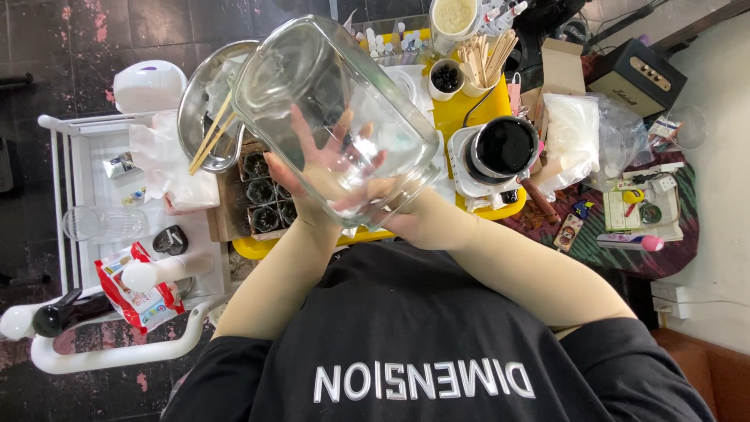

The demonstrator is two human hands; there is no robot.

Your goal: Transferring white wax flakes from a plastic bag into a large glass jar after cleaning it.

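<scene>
I hold a large clear glass jar [312, 70] tilted in front of my chest, its base toward the upper left and its mouth toward me. My left hand [301, 191] supports the jar from underneath, its fingers showing through the glass. My right hand [414, 219] is at the jar's mouth with its fingers reaching inside. Something pale lies near those fingers, but I cannot tell what it is.
A yellow tray [469, 109] carries a small white hotplate with a black pot [504, 144], a cup of wooden sticks [484, 59] and a cup of dark beads [446, 77]. A metal bowl [199, 109] holds sticks. A white cart [117, 352] holds a red packet [133, 293]. Plastic bags [582, 133] lie at right.
</scene>
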